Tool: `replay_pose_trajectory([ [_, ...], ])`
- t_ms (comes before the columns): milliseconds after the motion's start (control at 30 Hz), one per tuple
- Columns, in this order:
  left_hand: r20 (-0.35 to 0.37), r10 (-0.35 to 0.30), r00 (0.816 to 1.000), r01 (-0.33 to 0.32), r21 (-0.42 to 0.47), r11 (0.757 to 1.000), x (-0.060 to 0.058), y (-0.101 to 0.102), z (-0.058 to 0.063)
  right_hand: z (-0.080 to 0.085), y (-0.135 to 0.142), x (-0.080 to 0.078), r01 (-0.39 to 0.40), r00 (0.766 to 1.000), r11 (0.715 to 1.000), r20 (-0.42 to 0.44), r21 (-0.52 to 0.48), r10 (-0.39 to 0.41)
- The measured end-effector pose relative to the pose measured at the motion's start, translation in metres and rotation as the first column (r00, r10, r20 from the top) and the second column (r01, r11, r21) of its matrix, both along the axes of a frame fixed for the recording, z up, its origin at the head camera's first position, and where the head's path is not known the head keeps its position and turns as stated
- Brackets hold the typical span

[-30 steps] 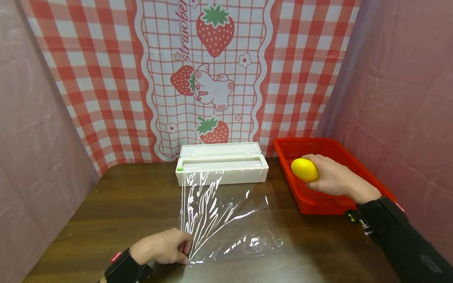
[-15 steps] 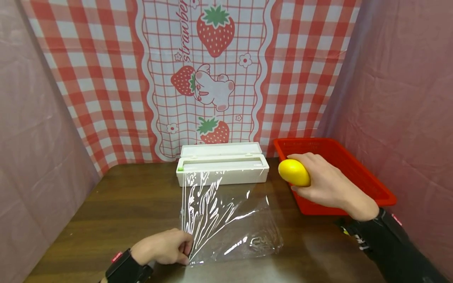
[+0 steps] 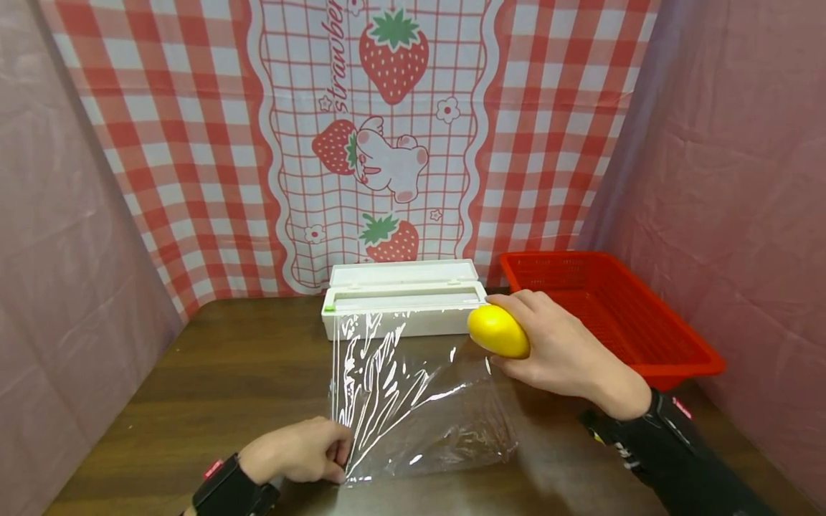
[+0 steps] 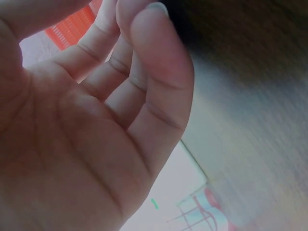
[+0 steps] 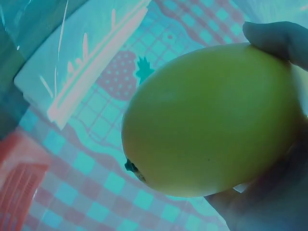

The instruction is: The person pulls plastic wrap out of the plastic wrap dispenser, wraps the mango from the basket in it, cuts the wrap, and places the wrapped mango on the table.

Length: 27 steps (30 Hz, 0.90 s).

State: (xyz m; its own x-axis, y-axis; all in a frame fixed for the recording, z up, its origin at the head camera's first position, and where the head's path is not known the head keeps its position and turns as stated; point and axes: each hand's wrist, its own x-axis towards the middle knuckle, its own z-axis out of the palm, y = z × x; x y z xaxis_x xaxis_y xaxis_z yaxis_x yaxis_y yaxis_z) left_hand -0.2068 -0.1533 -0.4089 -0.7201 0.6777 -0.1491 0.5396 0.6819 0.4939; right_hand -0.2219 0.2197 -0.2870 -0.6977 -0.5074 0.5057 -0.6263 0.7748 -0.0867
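The yellow oval fruit [image 3: 498, 332] is off the table, in the grip of the right hand [image 3: 561, 347]. Fingers and thumb close round its rear part; the rounded front end protrudes to the left. In the right wrist view a small dark stem mark [image 5: 134, 171] shows on the skin. In the head view the fruit overlaps the right front corner of the dispenser box and the far right edge of the film; its exact height above the film cannot be told.

The clear film [image 3: 426, 416] runs from the front of the box toward the near side, with bright creases concentrated on its left half. Its near left corner is pinched by the left hand [image 3: 300, 450], the fingers of which are curled in. The left wrist view does not clearly show the film at the fingertips.

The white dispenser box [image 3: 406, 288] stands at the back of the dark wood table [image 3: 239, 373], lid [image 3: 403, 272] raised, with a green tab [image 3: 330, 308] at the left end. The red basket [image 3: 613, 308], of perforated plastic, stands right of the box. A checked strawberry-print cloth [image 3: 193, 179] hangs behind.
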Motion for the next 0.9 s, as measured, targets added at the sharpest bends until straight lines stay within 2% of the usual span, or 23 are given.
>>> replay_pose_trajectory([
  [433, -0.008, 0.011, 1.000, -0.011, -0.007, 1.000, 0.001, 0.001, 0.002, -0.025, -0.034, -0.001, -0.115, 0.988, 0.991, -0.091, 0.074, 0.122],
  [667, 0.005, 0.008, 1.000, -0.008, 0.007, 1.000, 0.000, 0.000, 0.002, -0.040, -0.054, -0.001, -0.158, 0.983, 0.981, -0.076, 0.112, 0.167],
  [900, -0.007, -0.013, 1.000, 0.013, 0.029, 0.999, -0.001, 0.001, 0.001, -0.056, -0.070, 0.001, -0.145, 0.988, 0.978, -0.027, 0.147, 0.151],
])
